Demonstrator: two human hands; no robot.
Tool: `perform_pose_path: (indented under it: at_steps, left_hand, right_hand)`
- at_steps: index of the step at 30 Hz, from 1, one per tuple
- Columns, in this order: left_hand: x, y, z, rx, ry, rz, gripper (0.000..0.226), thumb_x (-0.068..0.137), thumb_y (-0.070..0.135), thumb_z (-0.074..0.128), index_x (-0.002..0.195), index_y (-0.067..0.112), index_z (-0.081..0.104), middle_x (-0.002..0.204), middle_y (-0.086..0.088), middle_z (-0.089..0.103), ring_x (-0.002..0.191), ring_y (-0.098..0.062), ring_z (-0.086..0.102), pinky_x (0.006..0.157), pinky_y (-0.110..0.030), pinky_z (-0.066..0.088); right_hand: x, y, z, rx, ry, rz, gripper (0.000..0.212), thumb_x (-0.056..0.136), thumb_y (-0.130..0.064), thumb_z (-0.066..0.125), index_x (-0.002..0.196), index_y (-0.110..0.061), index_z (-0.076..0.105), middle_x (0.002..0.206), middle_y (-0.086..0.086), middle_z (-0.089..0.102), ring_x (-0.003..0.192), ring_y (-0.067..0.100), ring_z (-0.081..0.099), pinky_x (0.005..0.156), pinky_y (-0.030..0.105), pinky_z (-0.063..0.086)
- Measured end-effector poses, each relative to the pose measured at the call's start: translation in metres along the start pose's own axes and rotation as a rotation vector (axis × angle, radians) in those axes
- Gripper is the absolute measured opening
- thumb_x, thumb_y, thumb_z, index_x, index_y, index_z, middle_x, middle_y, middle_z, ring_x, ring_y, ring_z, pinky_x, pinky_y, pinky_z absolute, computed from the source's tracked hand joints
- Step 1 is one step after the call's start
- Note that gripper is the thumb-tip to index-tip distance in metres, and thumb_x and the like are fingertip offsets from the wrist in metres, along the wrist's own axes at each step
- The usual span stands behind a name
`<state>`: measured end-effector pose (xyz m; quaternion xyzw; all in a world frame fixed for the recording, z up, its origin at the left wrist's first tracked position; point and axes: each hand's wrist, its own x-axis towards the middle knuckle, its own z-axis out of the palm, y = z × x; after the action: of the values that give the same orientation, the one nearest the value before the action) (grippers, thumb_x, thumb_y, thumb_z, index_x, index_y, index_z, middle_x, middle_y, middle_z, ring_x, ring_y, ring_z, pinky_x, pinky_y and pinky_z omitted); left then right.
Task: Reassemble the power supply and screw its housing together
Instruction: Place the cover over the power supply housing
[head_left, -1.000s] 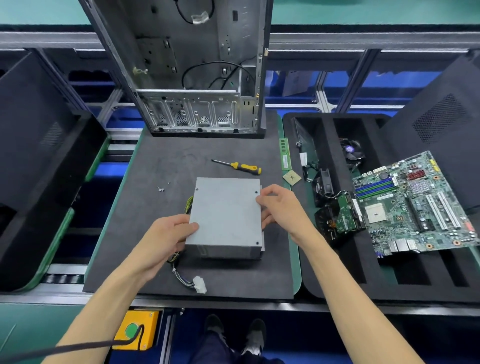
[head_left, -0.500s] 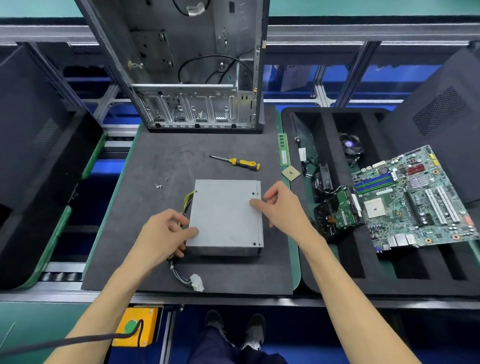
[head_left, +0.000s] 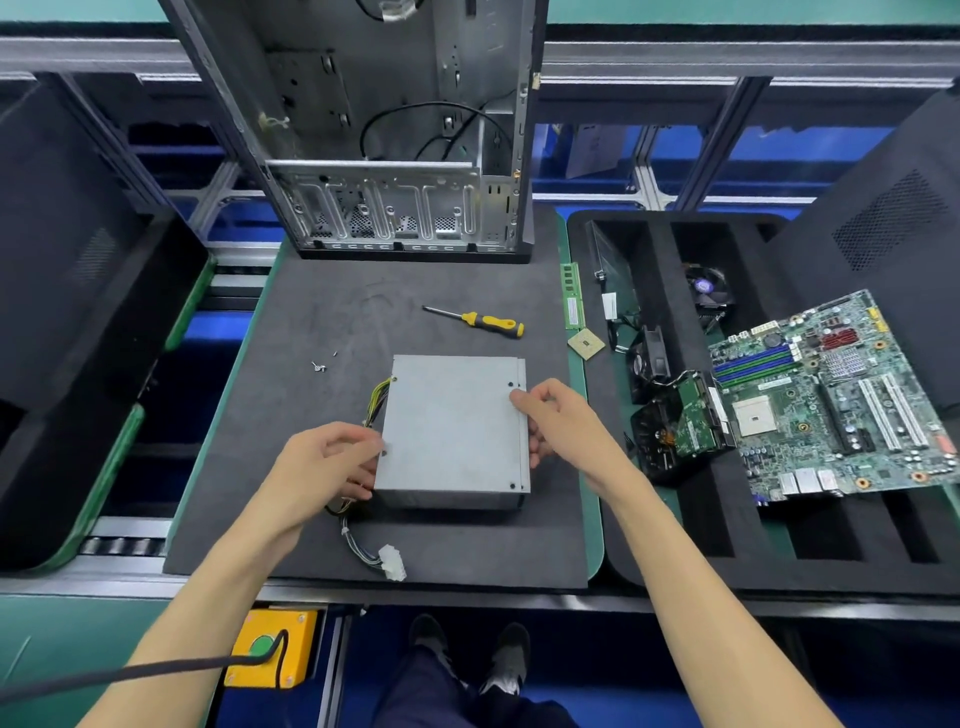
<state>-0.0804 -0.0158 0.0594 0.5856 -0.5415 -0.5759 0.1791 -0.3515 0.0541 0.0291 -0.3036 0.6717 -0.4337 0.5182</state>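
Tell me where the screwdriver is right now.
In the head view, the screwdriver lies untouched on the dark mat, between the power supply and the open computer case.

Power supply on mat; screwdriver behind, motherboard right.

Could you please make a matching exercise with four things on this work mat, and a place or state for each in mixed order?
Things:
1. screwdriver
2. power supply
3. loose screws
4. white connector

Places or states:
A. held from both sides by the hands
B. at the cable end, near the mat's front edge
C. lying behind the grey box, untouched
D. left of the grey box's far corner

Pairs: 1-C, 2-A, 3-D, 4-B
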Motion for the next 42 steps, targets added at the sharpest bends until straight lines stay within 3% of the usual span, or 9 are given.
perform_pose_path:
  at_steps: [4,13,17,28,31,35,38,42]
  left_hand:
    - [0.002,0.001,0.006,-0.047,0.002,0.008,0.011,0.091,0.007,0.071,0.102,0.008,0.072,0.072,-0.006,0.072,0.060,-0.014,0.063,0.057,-0.022,0.054]
    - [0.001,0.008,0.001,-0.088,-0.123,0.015,0.018,0.096,0.003,0.059,0.105,0.005,0.075,0.097,-0.018,0.077,0.078,-0.023,0.070,0.075,-0.031,0.055]
    - [0.002,0.011,-0.002,-0.081,-0.125,0.049,0.020,0.095,0.001,0.058,0.099,0.006,0.077,0.096,-0.019,0.077,0.074,-0.022,0.067,0.066,-0.023,0.056]
    - [0.005,0.010,-0.006,-0.093,-0.140,0.052,0.022,0.095,0.002,0.058,0.095,0.007,0.080,0.096,-0.020,0.076,0.075,-0.024,0.063,0.064,-0.023,0.052]
    - [0.006,0.012,-0.009,-0.110,-0.160,0.034,0.023,0.096,0.002,0.058,0.094,0.008,0.080,0.096,-0.018,0.077,0.073,-0.021,0.066,0.062,-0.020,0.053]
    - [0.006,0.014,-0.004,-0.114,-0.174,0.013,0.022,0.096,0.002,0.058,0.097,0.007,0.079,0.096,-0.015,0.077,0.072,-0.020,0.066,0.061,-0.020,0.052]
    - [0.005,0.015,0.002,-0.097,-0.187,0.009,0.021,0.096,0.002,0.057,0.101,0.004,0.077,0.089,-0.011,0.076,0.067,-0.016,0.064,0.060,-0.021,0.050]
    - [0.003,0.017,0.007,-0.036,-0.155,0.014,0.018,0.096,0.000,0.058,0.094,0.002,0.076,0.076,-0.006,0.072,0.060,-0.013,0.061,0.055,-0.019,0.051]
  right_hand:
    - [0.000,0.003,0.001,0.124,-0.028,0.041,0.029,0.104,-0.034,0.057,0.091,-0.010,0.048,0.071,0.005,0.049,0.051,0.016,0.048,0.048,0.031,0.050]
    - [0.001,0.005,0.001,0.147,-0.021,0.072,0.028,0.103,-0.036,0.058,0.095,-0.010,0.053,0.075,0.005,0.051,0.054,0.015,0.050,0.050,0.030,0.051]
    - [-0.001,0.004,0.001,0.132,-0.018,0.062,0.027,0.104,-0.035,0.056,0.092,-0.011,0.052,0.074,0.005,0.051,0.054,0.015,0.050,0.050,0.030,0.051]
    - [-0.008,0.001,0.001,0.131,0.024,-0.006,0.025,0.102,-0.033,0.060,0.095,-0.009,0.056,0.079,0.008,0.054,0.054,0.014,0.052,0.050,0.031,0.051]
    - [-0.008,0.000,-0.002,0.110,0.018,-0.065,0.021,0.100,-0.031,0.064,0.098,-0.010,0.064,0.074,0.003,0.057,0.053,0.012,0.052,0.047,0.027,0.048]
    - [-0.008,-0.004,-0.003,0.009,0.003,-0.119,0.024,0.098,-0.036,0.065,0.087,-0.015,0.070,0.066,-0.002,0.050,0.051,0.010,0.044,0.044,0.021,0.038]
    - [-0.007,-0.006,-0.004,-0.012,-0.008,-0.141,0.026,0.097,-0.031,0.068,0.091,-0.006,0.066,0.067,-0.001,0.051,0.052,0.009,0.042,0.044,0.018,0.036]
    - [-0.005,-0.002,-0.005,-0.026,-0.011,-0.146,0.020,0.097,-0.023,0.069,0.083,-0.013,0.060,0.066,-0.004,0.057,0.052,0.009,0.049,0.045,0.022,0.043]
